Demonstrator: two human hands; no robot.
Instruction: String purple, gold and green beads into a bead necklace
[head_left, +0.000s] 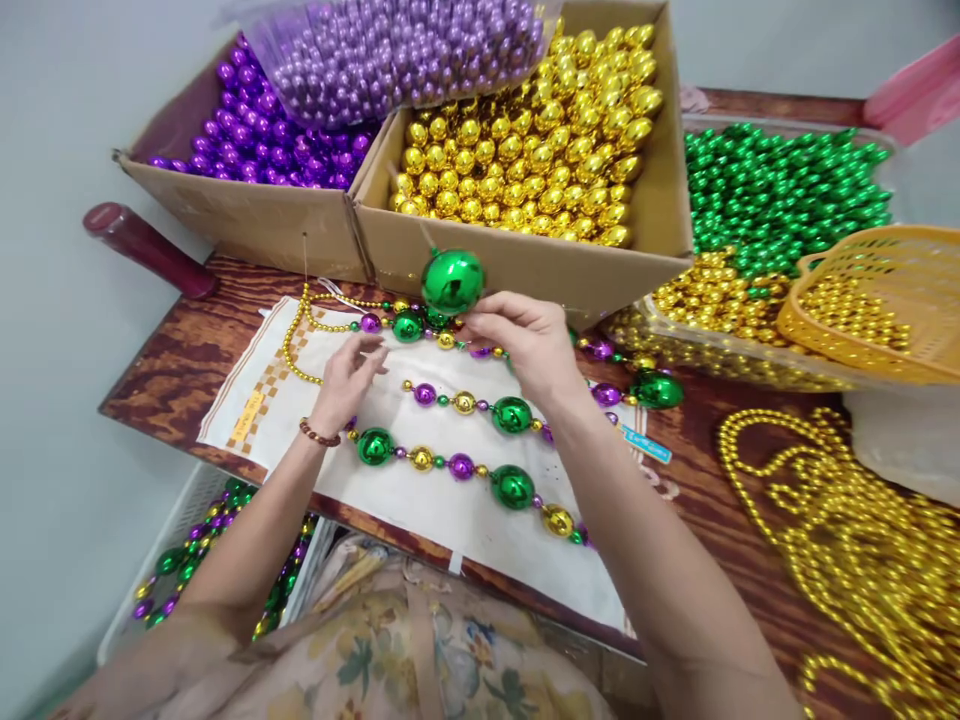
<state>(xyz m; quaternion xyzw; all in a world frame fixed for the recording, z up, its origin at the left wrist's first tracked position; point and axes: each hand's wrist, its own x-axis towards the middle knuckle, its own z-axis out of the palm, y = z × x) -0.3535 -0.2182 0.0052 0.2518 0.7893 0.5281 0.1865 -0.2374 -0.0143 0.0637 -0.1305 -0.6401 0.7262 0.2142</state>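
Note:
My right hand [525, 335] is closed in a pinch at the lower right of a big shiny green ball bead [453, 281], which is raised in front of the cardboard boxes. Lower and to the left, my left hand [352, 372], with a brown beaded bracelet [319, 434] at its wrist, hovers over the white cloth [442, 510]. Its fingers are partly bent and apart, with nothing visible between them. Between my forearms, purple, gold and green bead strands lie in rows, one starting at a small gold bead [407, 385].
Behind stand a box of purple beads [255, 215] and a box of gold beads [517, 235], with a bag of lilac beads [405, 50] on top. At right are a clear bin [750, 365], a yellow basket [870, 335] and gold bead chains [847, 530]. A dark red bottle [150, 250] stands left.

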